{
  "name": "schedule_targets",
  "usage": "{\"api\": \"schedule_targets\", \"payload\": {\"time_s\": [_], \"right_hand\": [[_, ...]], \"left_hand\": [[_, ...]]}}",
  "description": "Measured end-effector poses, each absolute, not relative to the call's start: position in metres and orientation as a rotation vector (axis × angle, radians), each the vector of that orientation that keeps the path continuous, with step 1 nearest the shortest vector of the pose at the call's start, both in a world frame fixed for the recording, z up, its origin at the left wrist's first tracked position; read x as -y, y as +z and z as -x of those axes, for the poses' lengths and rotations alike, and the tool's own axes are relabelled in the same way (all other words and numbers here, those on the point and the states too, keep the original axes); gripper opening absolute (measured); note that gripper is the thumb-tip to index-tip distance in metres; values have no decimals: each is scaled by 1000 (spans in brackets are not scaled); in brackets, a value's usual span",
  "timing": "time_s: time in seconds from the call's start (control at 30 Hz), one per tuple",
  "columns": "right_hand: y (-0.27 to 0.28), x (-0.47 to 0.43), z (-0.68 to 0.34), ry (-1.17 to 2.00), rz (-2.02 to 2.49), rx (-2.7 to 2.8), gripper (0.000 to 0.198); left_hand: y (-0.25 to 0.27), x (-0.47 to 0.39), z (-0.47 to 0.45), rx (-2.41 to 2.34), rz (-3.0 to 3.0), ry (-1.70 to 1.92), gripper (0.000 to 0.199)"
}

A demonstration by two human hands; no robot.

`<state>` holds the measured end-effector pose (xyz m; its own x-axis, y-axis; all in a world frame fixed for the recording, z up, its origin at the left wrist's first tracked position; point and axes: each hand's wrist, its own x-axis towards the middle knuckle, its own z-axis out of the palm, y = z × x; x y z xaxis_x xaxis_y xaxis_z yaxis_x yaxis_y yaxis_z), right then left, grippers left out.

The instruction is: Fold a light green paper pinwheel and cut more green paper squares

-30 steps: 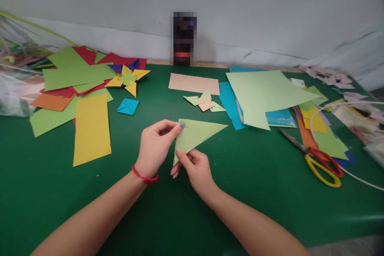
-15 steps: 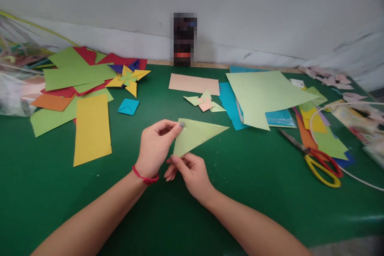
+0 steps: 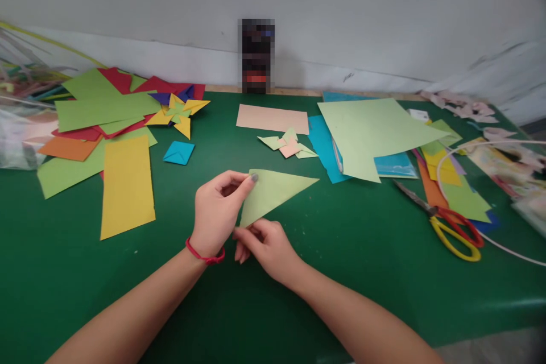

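Observation:
A light green sheet of paper (image 3: 275,193), folded to a triangle with its long point to the right, is held above the green table (image 3: 256,318). My left hand (image 3: 217,210), with a red cord bracelet (image 3: 205,253) on the wrist, pinches its upper left corner between thumb and fingers. Closed on the lower left corner is my right hand (image 3: 268,247); its fingers lie partly under the paper. Beyond the hands lie a pink and green folded paper star (image 3: 289,147), a pink paper strip (image 3: 273,118) and a small blue folded paper square (image 3: 179,152).
Scissors with red and yellow handles (image 3: 443,224) lie at the right. Behind them is a large light green sheet (image 3: 379,131) over blue paper. At the left are a yellow paper strip (image 3: 128,187), coloured sheets and a yellow paper star (image 3: 182,114). A dark upright object (image 3: 256,57) leans at the wall.
My right hand has slid slightly down and left along the paper's lower left corner. The triangle has shifted a little to the left in view, and the whole view has moved slightly.

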<state>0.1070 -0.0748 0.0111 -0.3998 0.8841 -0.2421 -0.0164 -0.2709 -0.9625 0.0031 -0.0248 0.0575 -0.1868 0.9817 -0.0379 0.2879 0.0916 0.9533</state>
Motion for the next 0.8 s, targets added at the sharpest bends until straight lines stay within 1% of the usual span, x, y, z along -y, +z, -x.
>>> {"api": "schedule_targets", "payload": {"time_s": [0.07, 0.1, 0.17, 0.23, 0.33, 0.4, 0.5, 0.67, 0.8], "right_hand": [[16, 70, -112, 1772, 1105, 1396, 24], [18, 67, -116, 1768, 1106, 1416, 25], [21, 60, -125, 1719, 1140, 1373, 34], [23, 53, -133, 1653, 1188, 1252, 35], [23, 48, -141, 1534, 1266, 1179, 26], [24, 47, -141, 1474, 1302, 1170, 26], [26, 48, -140, 1441, 1301, 1178, 29], [31, 49, -139, 1460, 1261, 1261, 47], [31, 49, -139, 1457, 1253, 1246, 46]], "left_hand": [[58, 25, -2, -1607, -1295, 1126, 20], [58, 24, -1, -1615, -1300, 1125, 20], [59, 24, -1, -1627, -1318, 1130, 19], [59, 24, -1, -1624, -1346, 1129, 18], [58, 27, -4, -1577, -1390, 1084, 17], [58, 29, -6, -1557, -1399, 1068, 16], [58, 31, -7, -1565, -1389, 1075, 17], [60, 30, -6, -1552, -1339, 1068, 18], [60, 28, -6, -1534, -1328, 1060, 18]]}}
